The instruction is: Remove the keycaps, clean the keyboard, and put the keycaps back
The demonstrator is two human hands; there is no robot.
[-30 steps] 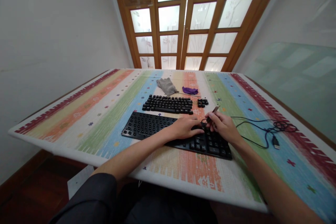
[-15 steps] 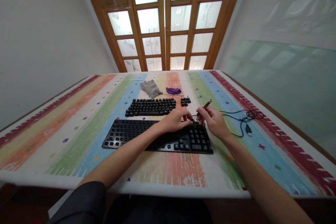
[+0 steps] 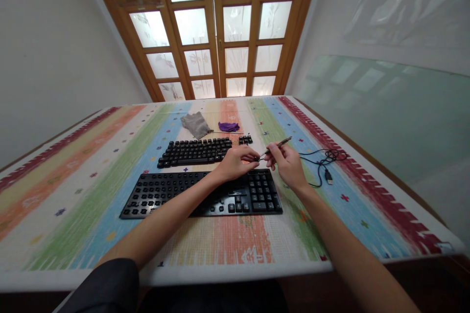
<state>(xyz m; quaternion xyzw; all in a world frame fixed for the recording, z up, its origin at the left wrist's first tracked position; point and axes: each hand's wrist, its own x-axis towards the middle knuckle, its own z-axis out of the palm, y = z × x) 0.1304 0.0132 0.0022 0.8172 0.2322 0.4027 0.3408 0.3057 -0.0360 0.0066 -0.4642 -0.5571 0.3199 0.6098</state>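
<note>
My left hand (image 3: 237,162) is closed in a pinch on a small black keycap (image 3: 256,159), held just above the top right of the black keyboard (image 3: 154,190). In my right hand (image 3: 286,164) is a slim dark keycap puller (image 3: 284,141), its back end sticking up past the fingers. Its thin wire prongs point left and meet the keycap between my two hands. Much of the keyboard's left and middle shows bare switches, while the number pad at right keeps its keys. My left forearm crosses over the keyboard and hides part of it.
Loose keycaps (image 3: 198,150) stand in rows behind the keyboard, with a small group (image 3: 246,140) beside them. Further back lie a grey cloth (image 3: 196,124), a purple cloth (image 3: 228,126) and a thin rod (image 3: 229,132). A coiled cable (image 3: 332,155) with a USB plug (image 3: 328,176) lies right.
Both hands have lifted away from the keyboard's top right area, the keycap now held between my left fingers and the puller. The whole view has shifted, with the table appearing further left.
</note>
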